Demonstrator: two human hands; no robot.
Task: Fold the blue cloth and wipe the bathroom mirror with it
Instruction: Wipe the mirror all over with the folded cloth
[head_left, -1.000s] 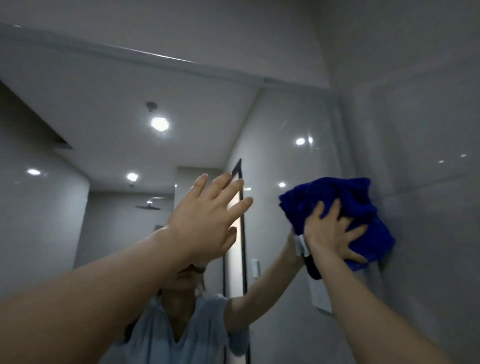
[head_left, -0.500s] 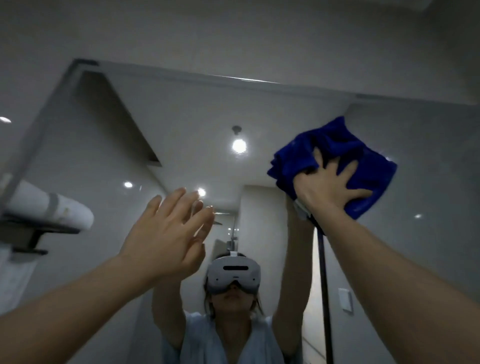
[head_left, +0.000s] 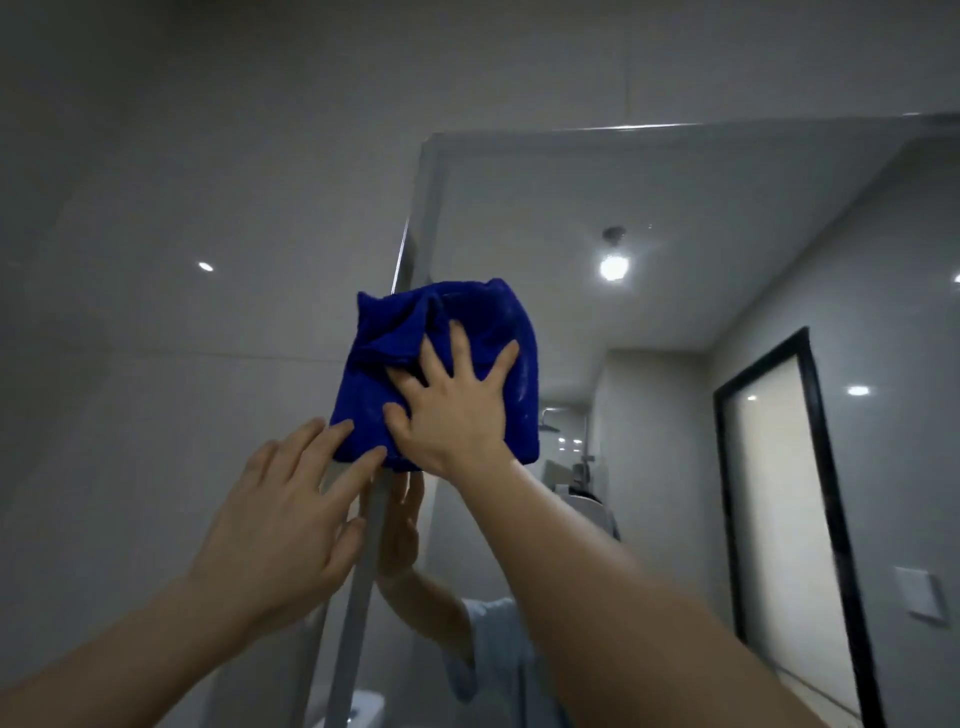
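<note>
Blue cloth (head_left: 371, 400), long axis near upright, at mirror (head_left: 675, 208) left edge; right hand (head_left: 457, 415) splayed flat on it, left hand (head_left: 280, 525) fingers straight, touching.

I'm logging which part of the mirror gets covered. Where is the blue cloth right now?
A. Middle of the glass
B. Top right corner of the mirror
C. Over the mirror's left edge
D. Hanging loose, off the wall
C: the blue cloth overlaps the left edge of the mirror, with the right hand pressing it flat, fingers spread.
</note>
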